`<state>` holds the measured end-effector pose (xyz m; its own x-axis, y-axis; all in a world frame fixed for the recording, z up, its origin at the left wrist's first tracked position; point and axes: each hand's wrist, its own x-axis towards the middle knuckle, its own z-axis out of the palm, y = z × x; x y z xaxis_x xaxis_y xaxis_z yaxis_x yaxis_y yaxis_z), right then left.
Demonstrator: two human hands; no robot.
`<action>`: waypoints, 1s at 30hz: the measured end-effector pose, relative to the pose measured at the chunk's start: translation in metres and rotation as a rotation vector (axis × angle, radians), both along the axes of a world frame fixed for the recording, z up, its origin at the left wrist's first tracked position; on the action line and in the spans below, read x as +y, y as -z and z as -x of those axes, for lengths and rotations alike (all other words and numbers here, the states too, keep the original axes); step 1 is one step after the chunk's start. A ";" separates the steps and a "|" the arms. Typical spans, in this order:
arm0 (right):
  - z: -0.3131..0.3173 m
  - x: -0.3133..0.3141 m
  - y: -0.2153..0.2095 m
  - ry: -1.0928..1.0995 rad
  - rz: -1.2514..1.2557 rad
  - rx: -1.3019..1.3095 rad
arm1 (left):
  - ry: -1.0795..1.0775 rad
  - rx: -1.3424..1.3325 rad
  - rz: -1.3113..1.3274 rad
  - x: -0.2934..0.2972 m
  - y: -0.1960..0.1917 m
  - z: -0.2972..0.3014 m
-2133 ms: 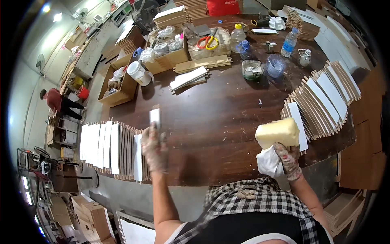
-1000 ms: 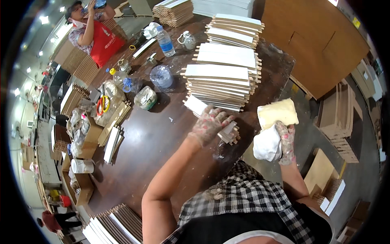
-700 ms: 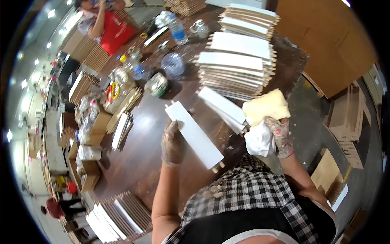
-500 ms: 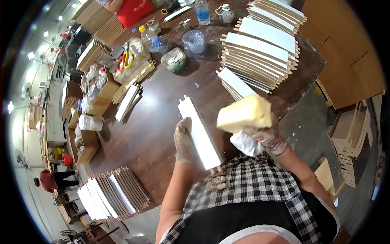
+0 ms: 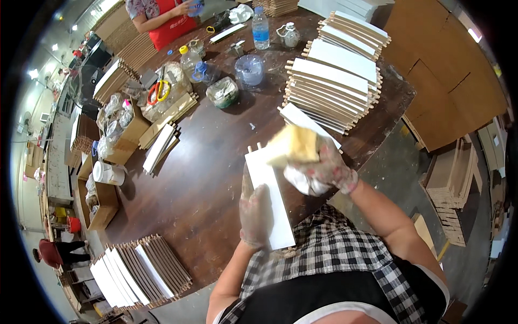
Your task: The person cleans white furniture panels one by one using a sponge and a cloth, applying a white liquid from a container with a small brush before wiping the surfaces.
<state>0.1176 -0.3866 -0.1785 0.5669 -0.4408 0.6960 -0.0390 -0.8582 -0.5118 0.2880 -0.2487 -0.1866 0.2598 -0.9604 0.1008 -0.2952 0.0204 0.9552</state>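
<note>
My left hand [image 5: 256, 216], in a thin stained glove, grips the long edge of a white board [image 5: 276, 216] with short wooden pegs at its far end. The board slants in front of my checked apron [image 5: 329, 243], broad white face up. In my gloved right hand [image 5: 332, 167] is a thick yellow sponge [image 5: 294, 144], blurred by motion, over the board's far end. Whether it touches the face is hard to tell. A crumpled white cloth [image 5: 305, 182] hangs under the same hand. Just beyond the sponge lies another white board [image 5: 310, 123] on the table.
Stacked white boards [image 5: 329, 81] fill the table's right side, with another stack [image 5: 141, 272] at the near left. A plastic tub [image 5: 249, 70], a water bottle [image 5: 260, 29], scissors [image 5: 158, 92] and a white bucket [image 5: 109, 174] stand around. Across the table, a person in a red apron [image 5: 171, 27] holds a bottle.
My right hand has brought the sponge left, over the board's far end. The board has swung nearer to upright in view. The view has shifted, showing more of the person opposite.
</note>
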 end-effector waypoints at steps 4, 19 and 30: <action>-0.006 0.002 -0.030 0.027 -0.855 -0.244 | 0.049 -0.367 0.151 0.000 -0.008 -0.006; 0.035 0.059 -0.003 -0.507 -0.866 -0.186 | -0.167 0.540 0.086 -0.066 0.031 -0.054; 0.012 0.026 -0.063 0.116 -0.884 -0.351 | -0.007 0.450 0.037 -0.019 -0.025 0.003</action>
<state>0.1059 -0.3602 -0.1150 0.3089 -0.9285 0.2062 0.1792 -0.1561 -0.9713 0.2854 -0.2675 -0.1617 0.2921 -0.9563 0.0104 0.1496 0.0564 0.9871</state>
